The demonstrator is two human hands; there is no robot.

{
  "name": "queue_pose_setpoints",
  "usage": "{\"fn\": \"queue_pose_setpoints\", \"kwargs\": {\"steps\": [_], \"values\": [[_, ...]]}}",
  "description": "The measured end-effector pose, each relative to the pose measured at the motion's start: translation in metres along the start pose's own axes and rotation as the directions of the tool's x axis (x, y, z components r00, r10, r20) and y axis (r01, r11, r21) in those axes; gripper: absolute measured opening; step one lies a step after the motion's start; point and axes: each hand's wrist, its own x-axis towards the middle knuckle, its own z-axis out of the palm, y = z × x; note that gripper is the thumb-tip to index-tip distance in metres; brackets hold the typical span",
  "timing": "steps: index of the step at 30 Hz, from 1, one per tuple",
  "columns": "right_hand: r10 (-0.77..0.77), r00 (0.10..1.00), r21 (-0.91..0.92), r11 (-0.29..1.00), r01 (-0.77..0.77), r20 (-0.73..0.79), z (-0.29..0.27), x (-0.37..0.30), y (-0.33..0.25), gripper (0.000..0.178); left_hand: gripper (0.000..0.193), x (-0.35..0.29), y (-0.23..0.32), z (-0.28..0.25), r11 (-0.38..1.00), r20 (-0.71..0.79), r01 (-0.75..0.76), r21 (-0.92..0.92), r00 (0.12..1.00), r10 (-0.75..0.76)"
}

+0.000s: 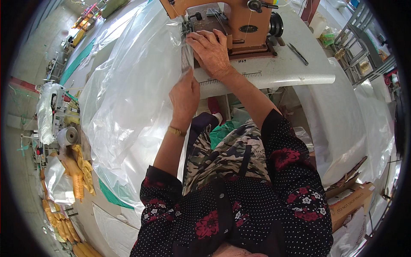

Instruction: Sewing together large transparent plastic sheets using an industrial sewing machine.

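A large sheet of clear plastic (128, 103) spreads over the left side and runs up to the needle area of a brown sewing machine (248, 28). My left hand (185, 94) is closed on the sheet's gathered edge, a little nearer to me than the needle. Just beside the presser foot (186, 28), my right hand (210, 53) has bent fingers on the same edge; its thumb is mostly hidden. Between the two hands a narrow, folded strip of the sheet is drawn taut. The machine's black handwheel (276, 24) is at its right end.
Dark thread snips (298, 54) lie on the pale worktable (299, 75), which has a printed ruler along its front edge. Right of it are a grey metal stool (359, 47), more plastic sheeting (338, 128) and a cardboard box (353, 205). Orange rolled bundles (64, 225) lie far left.
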Motion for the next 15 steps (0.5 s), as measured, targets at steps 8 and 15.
{"fn": "queue_pose_setpoints", "kwargs": {"steps": [8, 15], "values": [[-0.054, 0.998, 0.038, 0.998, 0.055, -0.025, -0.004, -0.004, 0.001, 0.037, 0.028, 0.008, -0.001, -0.011, 0.982, 0.149, -0.187, 0.036, 0.972, 0.180], [0.020, 1.000, -0.036, 0.999, -0.019, 0.024, -0.001, -0.001, 0.000, 0.039, 0.024, 0.026, 0.000, -0.007, 0.961, 0.094, -0.275, 0.039, 0.958, 0.271]]}}
